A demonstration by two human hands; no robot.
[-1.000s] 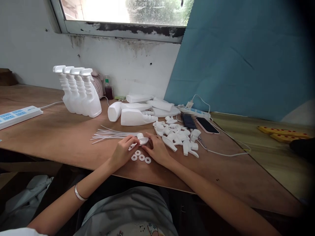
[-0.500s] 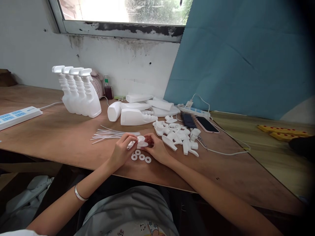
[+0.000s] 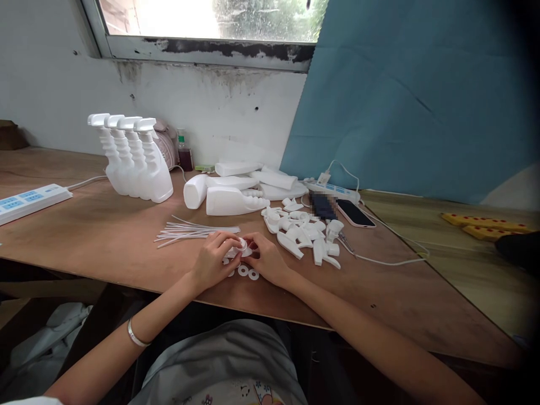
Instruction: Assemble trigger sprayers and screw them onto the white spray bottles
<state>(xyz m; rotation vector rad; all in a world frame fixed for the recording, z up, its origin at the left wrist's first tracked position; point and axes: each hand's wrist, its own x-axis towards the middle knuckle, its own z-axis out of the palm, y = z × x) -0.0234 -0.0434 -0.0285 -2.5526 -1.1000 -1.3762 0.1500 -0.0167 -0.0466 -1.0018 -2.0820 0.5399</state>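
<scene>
Between my two hands is a white spray trigger head, its round collar turned up. My left hand has its fingers closed round one side of it. From the other side, my right hand pinches it, though its fingertips are partly hidden. Several flat white washers lie on the table just under the hands, some covered by my left fingers. Thin white tubes lie in a loose bundle beyond my left hand. To the right of my right hand is a pile of white trigger heads.
Several white bottles lie on their sides at the back of the table. Assembled spray bottles stand in a row at the left. A power strip, a phone and a white cable are also there.
The trigger head has been turned between my fingers, its collar now showing. My left hand has shifted slightly right and down, covering some of the washers.
</scene>
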